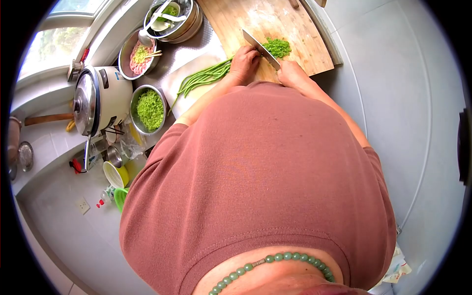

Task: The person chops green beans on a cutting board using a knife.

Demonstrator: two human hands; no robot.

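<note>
My right hand (291,73) is closed round the handle of a cleaver (261,48), whose blade stands on edge over the wooden cutting board (260,17). To the left of the blade, my left hand (244,63) has its fingers curled over the ends of a bunch of long green beans (204,78). The beans trail off the board to the left, across a pale surface. Finely chopped green beans (278,47) lie in a small heap just beyond the blade. The fingertips of my left hand are partly hidden.
Left of the beans stands a metal bowl of chopped greens (150,110). Behind it is a bowl of minced meat (140,58) with chopsticks, near stacked bowls (184,27) with white spoons. A white lidded cooker (105,93) stands by the window. Colanders (116,174) lie nearer.
</note>
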